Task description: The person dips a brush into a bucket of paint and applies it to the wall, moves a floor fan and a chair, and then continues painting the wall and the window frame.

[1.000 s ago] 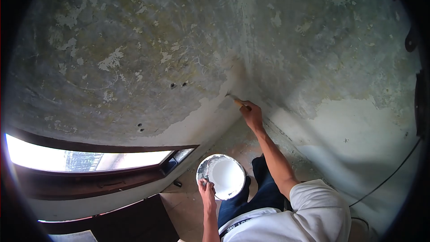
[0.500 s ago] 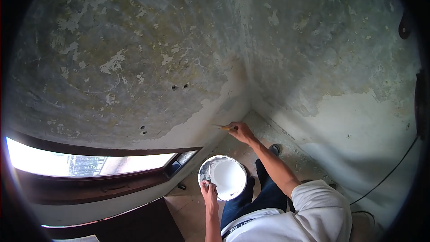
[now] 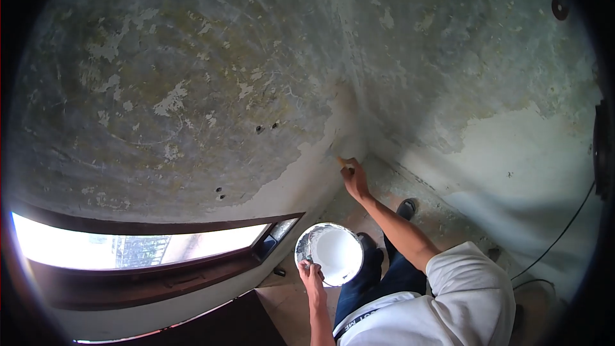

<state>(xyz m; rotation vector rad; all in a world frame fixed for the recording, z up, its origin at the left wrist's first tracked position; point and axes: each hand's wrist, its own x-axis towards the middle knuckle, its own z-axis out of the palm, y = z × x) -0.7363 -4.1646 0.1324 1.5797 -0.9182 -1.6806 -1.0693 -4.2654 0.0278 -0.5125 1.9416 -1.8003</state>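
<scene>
My right hand [image 3: 353,179] is closed around the yellowish handle of a putty knife [image 3: 341,161]. Its blade end points at the pale lower strip of the left wall [image 3: 269,195], close to the corner. Down by my legs, my left hand [image 3: 312,273] grips the near left side of a bucket [image 3: 356,270], fingers curled at the rim where a thin wire handle runs. White paste [image 3: 338,251] fills much of the bucket, and grey-white smears coat its inner wall.
Walls with peeled, patchy paint meet in a corner ahead; the right wall [image 3: 512,147] has a pale lower area. A dark-framed window [image 3: 160,250] is at left above a dark brown surface [image 3: 218,320]. A black cable [image 3: 557,240] hangs at right. Debris lies on the floor [image 3: 410,182].
My right hand has moved up and slightly right along the wall toward the corner with the putty knife. My left hand still holds the bucket; the view has shifted a little.
</scene>
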